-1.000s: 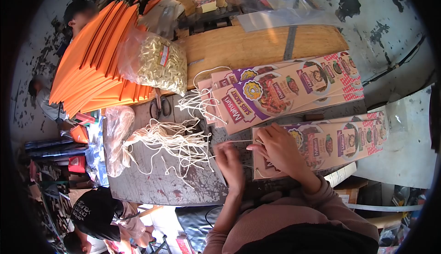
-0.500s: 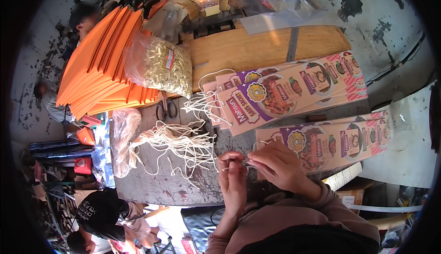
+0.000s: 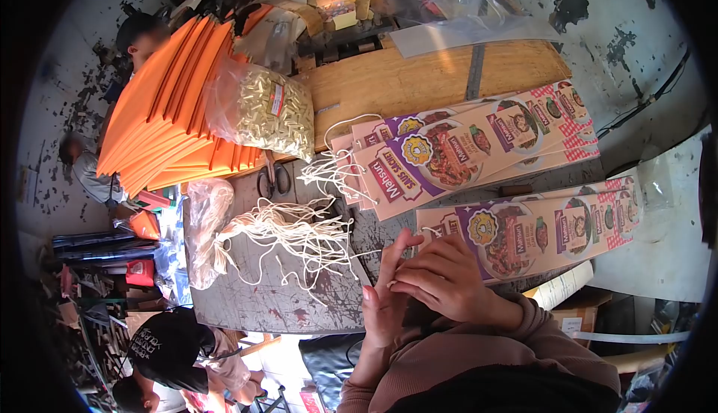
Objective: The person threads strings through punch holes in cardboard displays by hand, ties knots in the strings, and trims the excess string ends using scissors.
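Nr edge: scratched grey tabletop; near cards on R, cord on L. Beyond: scissors, far cards, bag of gold bits, orange stack, wood board. Person behind stack.

Vs prev. frame, L fingers have uncurled. L hand upright, thumb out, grip loose; R hand palm down, fingertips pinched over L fingers, by near cards; contents unclear.
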{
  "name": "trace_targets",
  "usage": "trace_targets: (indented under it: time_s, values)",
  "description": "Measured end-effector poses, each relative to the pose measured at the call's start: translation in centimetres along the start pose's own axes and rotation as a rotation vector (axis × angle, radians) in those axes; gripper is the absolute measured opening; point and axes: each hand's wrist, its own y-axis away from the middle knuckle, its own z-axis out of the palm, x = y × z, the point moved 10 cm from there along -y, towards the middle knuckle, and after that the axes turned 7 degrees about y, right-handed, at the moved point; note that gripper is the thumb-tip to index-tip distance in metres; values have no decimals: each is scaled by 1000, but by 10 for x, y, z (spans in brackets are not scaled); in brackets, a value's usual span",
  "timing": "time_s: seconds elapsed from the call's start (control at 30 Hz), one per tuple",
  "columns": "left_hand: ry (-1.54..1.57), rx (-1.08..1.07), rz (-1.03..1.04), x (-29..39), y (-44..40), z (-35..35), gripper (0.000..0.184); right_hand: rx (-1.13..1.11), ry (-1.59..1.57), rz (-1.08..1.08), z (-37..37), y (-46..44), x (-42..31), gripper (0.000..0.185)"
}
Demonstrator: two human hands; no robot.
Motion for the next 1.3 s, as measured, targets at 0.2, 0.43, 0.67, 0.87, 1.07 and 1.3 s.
trace_targets:
  time_s: [0.2,0.43,0.67,0.87,1.07,1.3]
  values:
    - [-43,35,197,16,3,-11,79,-24,14,-46,-2,-3,-4,19]
    - [-190,33,-209,-24,24,-45,60,50,95,-137,-6,9,-14,20]
    - [294,189,-332,-42,21,-52,34,-34,-59,-318,16,26,-33,19]
    - [-69,324,-347,-46,24,-68,23,-84,-496,327,34,23,54,6]
    - [-1275,28,280,15,5,-12,17,-197,-348,417,38,28,62,5]
    - [-1149,-11,353,22,5,-10,23,-180,-795,603,60,43,81,10]
